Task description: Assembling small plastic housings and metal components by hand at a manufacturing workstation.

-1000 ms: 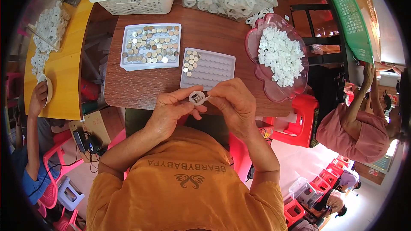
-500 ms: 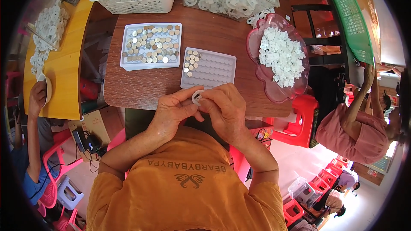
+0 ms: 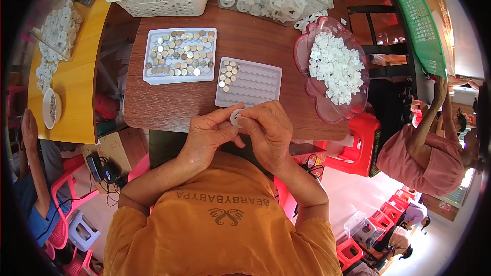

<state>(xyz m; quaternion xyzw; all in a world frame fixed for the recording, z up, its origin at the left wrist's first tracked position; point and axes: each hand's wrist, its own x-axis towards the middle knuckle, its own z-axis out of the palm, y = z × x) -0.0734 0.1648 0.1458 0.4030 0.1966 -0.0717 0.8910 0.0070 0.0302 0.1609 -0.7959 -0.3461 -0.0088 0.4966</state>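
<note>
Just off the table's near edge, a small round white plastic disc (image 3: 236, 117) is pinched in my left hand (image 3: 205, 135), between thumb and forefinger. My right hand (image 3: 268, 132) closes on the disc's right side with its thumb and fingertips, which cover part of it. Whether a smaller piece is also in the right fingers is hidden. Right beyond my hands lies a grey moulded tray (image 3: 258, 83) with several round metal button cells (image 3: 228, 75) in its left rows. A second pale tray (image 3: 148, 74), farther left, carries many such cells.
A pink scalloped bowl (image 3: 303, 51) of small white pieces stands right. At the back are a white basket (image 3: 163, 7) and a clear bin (image 3: 276, 13) of white discs. On the yellow table (image 3: 76, 97) sits a small bowl (image 3: 58, 110), with a co-worker's hand (image 3: 29, 128) nearby.
The co-worker's hand at the left has let go of the small bowl and drawn back toward the table edge. The dark slot on my disc is now mostly covered; my hands barely moved.
</note>
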